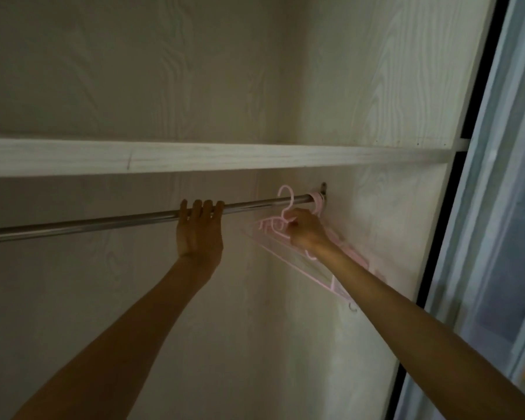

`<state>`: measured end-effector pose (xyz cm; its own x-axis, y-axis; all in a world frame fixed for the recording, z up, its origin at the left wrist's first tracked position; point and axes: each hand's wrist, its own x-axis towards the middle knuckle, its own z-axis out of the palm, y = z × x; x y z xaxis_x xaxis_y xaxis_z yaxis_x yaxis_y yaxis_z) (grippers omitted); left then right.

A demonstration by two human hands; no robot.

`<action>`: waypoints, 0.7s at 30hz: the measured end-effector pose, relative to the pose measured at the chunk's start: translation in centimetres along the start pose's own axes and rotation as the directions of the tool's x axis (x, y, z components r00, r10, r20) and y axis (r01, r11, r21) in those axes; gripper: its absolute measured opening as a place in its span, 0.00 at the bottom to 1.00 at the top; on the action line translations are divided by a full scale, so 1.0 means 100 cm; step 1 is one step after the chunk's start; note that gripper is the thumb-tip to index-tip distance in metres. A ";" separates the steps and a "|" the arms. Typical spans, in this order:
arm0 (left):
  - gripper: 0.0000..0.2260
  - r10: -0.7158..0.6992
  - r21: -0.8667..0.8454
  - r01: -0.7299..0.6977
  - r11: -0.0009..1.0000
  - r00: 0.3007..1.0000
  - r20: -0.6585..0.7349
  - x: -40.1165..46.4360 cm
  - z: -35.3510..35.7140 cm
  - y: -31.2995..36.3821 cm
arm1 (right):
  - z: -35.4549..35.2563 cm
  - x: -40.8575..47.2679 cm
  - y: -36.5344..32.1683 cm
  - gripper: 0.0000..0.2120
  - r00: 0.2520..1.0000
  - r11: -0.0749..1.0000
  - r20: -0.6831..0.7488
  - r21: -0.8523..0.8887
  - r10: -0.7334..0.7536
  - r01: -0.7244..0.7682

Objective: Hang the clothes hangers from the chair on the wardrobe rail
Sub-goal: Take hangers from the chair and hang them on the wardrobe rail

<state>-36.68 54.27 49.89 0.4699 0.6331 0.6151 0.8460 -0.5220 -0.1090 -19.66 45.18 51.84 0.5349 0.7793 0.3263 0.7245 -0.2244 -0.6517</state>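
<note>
Several pink hangers (300, 262) on wardrobe rail (103, 221)

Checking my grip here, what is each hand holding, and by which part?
The right hand grips a pink hanger by the neck just below its hook. The left hand curls over the rail.

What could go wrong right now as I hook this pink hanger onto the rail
The right hand pinches the pink hanger just below its hook, which looks barely over the rail; letting go early might drop it. It could also tangle with the hangers bunched by the bracket.
</note>
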 end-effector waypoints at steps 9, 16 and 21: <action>0.27 0.008 0.068 -0.006 0.998 1.000 -0.019 -0.003 0.000 0.008 | 0.027 0.006 0.011 0.14 0.980 0.913 -0.110 -0.391 -0.169 0.113; 0.30 0.006 0.101 -0.005 0.995 1.000 -0.009 -0.002 0.003 0.007 | 0.028 0.035 0.007 0.26 0.864 0.765 -0.166 -0.562 -0.476 0.314; 0.31 -0.007 0.130 0.004 0.992 1.000 0.024 -0.003 0.000 0.010 | 0.026 0.049 0.026 0.25 0.831 0.666 -0.162 -0.686 -0.533 0.294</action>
<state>-36.01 53.57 49.61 0.4700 0.6502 0.5969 0.8733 -0.4409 -0.2074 -16.33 49.93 49.98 0.1285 0.6722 0.7291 0.9376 -0.3219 0.1316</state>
